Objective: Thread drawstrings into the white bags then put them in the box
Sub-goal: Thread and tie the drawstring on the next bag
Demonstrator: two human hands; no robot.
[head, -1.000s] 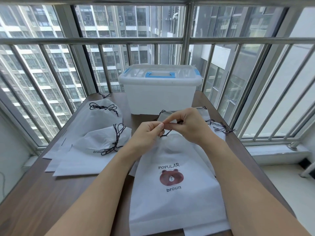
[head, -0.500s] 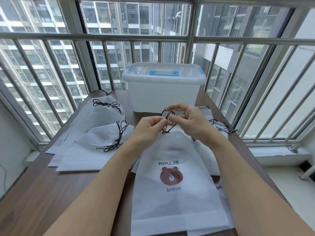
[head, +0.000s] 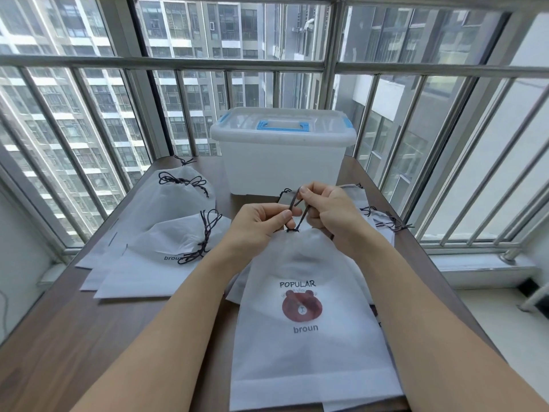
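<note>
The thin dark drawstring cord (head: 298,210), pinched by left hand (head: 261,224) and right hand (head: 329,211), looks limp and light, so grip it near the gathered mouth of the soft white non-woven bear-print bag (head: 309,322).

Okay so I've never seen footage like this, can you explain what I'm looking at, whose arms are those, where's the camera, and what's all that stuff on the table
There is no machine here: the arms belong to a person wearing a wide-angle camera on the head, so you look down along them. The left hand and right hand each pinch a dark drawstring at the gathered top of a white bag with a bear print. On the wooden table, more white bags with cords lie in a pile to the left, and others lie to the right. Behind stands a closed plastic box with a blue handle. Beyond the window bars are apartment buildings.
</note>
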